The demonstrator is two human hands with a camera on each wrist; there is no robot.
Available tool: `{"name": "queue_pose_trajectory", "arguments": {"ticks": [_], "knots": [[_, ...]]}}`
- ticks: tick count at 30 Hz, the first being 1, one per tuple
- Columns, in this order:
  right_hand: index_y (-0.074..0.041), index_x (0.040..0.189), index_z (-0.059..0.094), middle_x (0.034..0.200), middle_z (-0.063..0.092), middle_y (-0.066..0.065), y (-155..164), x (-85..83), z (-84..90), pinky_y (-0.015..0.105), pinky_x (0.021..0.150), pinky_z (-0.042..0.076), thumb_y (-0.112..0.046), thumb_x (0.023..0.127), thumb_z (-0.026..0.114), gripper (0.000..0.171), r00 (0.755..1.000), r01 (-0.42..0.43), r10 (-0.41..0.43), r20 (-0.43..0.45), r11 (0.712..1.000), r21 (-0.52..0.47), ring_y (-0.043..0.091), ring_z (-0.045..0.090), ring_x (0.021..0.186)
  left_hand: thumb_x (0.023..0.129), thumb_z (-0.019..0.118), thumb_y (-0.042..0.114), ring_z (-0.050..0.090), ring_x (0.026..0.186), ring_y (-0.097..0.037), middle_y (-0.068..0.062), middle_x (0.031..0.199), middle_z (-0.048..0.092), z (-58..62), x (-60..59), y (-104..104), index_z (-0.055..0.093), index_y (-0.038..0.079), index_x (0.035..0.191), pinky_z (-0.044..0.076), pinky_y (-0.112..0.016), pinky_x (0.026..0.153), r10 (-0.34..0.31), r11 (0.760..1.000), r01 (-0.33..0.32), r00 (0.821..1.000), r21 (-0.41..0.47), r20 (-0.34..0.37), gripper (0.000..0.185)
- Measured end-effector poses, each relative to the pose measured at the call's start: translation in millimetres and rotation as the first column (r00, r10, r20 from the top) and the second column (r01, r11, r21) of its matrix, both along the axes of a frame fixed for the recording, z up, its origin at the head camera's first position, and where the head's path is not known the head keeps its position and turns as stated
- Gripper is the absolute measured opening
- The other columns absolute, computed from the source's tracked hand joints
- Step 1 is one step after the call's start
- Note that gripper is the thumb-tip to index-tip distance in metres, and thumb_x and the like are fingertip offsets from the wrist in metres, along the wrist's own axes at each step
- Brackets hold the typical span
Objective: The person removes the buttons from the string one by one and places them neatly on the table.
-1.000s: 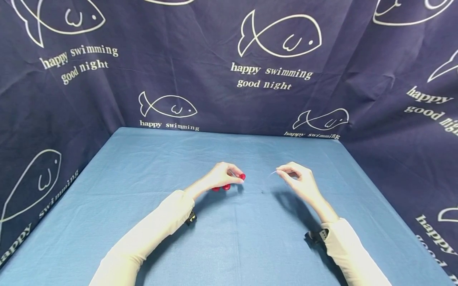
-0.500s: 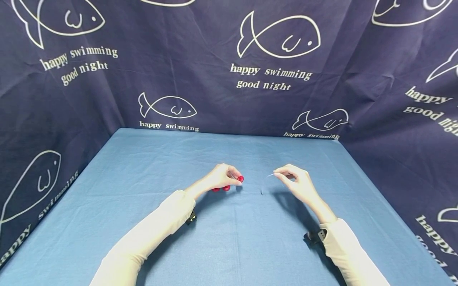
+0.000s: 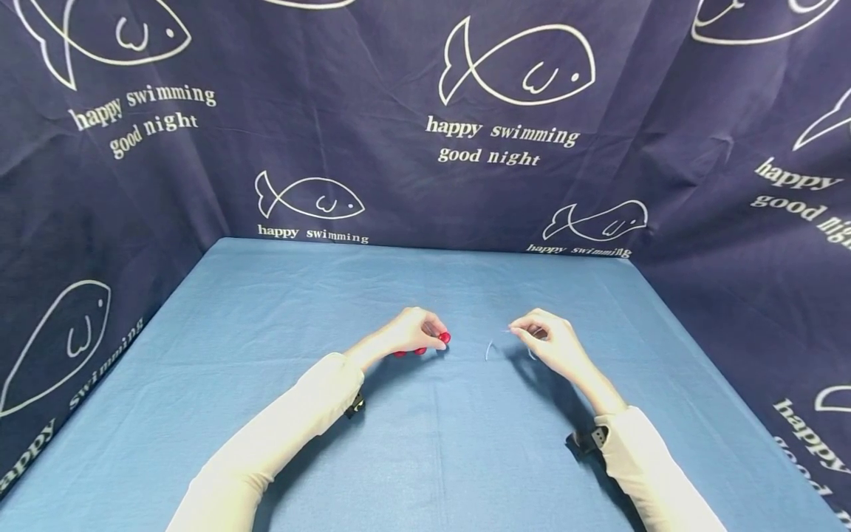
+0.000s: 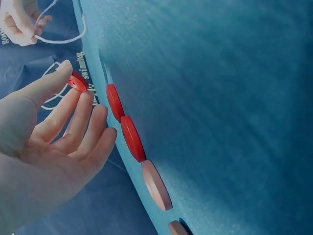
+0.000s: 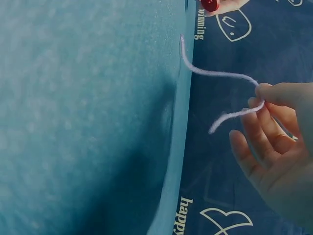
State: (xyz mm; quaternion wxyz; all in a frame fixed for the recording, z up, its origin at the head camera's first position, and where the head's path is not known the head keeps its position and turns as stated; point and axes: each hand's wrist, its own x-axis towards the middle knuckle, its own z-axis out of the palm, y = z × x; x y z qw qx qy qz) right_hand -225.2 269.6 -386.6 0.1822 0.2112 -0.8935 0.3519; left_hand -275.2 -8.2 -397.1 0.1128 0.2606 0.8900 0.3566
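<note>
Between thumb and fingertips, my left hand (image 3: 408,331) pinches a red button (image 4: 78,82), whose small holes show in the left wrist view; it is raised off the cloth. Under that hand, two more red buttons (image 4: 133,138) and two brownish-pink ones (image 4: 156,185) stand out in a row along the tabletop. Opposite, my right hand (image 3: 552,340) pinches a pale lilac string (image 5: 220,74) between thumb and forefinger. One end of the string reaches toward the left hand and dips to the cloth; the other hangs below the fingers. String and held button are apart.
A blue cloth (image 3: 425,443) covers the table. Dark blue curtains (image 3: 399,96) printed with white fish and words close in the back and both sides. Each wrist wears a small black camera (image 3: 585,442) below the sleeve.
My left hand has come slightly down and nearer with the red button. The right hand has dropped a little and moved slightly left; more of the string shows, its end bending down toward the cloth.
</note>
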Motion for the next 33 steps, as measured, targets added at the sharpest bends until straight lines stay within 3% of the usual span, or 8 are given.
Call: {"name": "queue_pose_trajectory", "arguments": {"ticks": [12, 19, 23, 33], "knots": [[-0.008, 0.086, 0.072, 0.079, 0.068, 0.002, 3, -0.2, 0.0, 0.024, 0.065, 0.050, -0.002, 0.079, 0.071, 0.009, 0.990, -0.035, 0.025, 0.140, 0.997, 0.071, 0.003, 0.057, 0.067, 0.074, 0.079, 0.016, 0.065, 0.078, -0.008, -0.001, 0.086, 0.072, -1.7, -0.7, 2, 0.072, 0.009, 0.093, 0.049, -0.019, 0.073, -0.060, 0.995, 0.052, 0.994, -0.081, -0.090, 0.022], [-0.006, 0.084, 0.071, 0.078, 0.067, 0.001, 5, 0.6, -0.9, 0.021, 0.064, 0.049, -0.004, 0.079, 0.071, 0.005, 0.980, -0.051, 0.028, 0.196, 0.992, 0.111, 0.003, 0.057, 0.067, 0.074, 0.080, 0.016, 0.063, 0.072, -0.006, -0.001, 0.088, 0.072, -1.6, -0.7, 3, 0.071, 0.009, 0.094, 0.048, -0.017, 0.070, -0.073, 0.989, 0.060, 0.993, -0.133, -0.093, 0.023], [-0.005, 0.085, 0.070, 0.078, 0.068, 0.003, 8, 0.0, -0.9, 0.023, 0.063, 0.048, -0.005, 0.080, 0.071, 0.004, 0.978, -0.031, 0.002, 0.208, 0.990, 0.135, 0.008, 0.059, 0.067, 0.074, 0.080, 0.017, 0.062, 0.073, -0.005, 0.001, 0.087, 0.071, -0.4, -0.1, 4, 0.071, 0.011, 0.093, 0.048, -0.018, 0.072, -0.066, 0.985, 0.051, 0.994, -0.166, -0.090, 0.022], [-0.004, 0.085, 0.070, 0.080, 0.070, 0.009, 16, -2.1, -1.7, 0.026, 0.065, 0.048, -0.002, 0.081, 0.067, 0.005, 0.969, 0.036, -0.078, 0.234, 0.983, 0.182, 0.016, 0.063, 0.070, 0.074, 0.079, 0.021, 0.062, 0.092, -0.012, 0.003, 0.092, 0.070, 1.5, 2.4, 8, 0.072, 0.014, 0.097, 0.047, -0.029, 0.085, -0.059, 0.967, 0.027, 0.991, -0.251, -0.122, 0.025]]}}
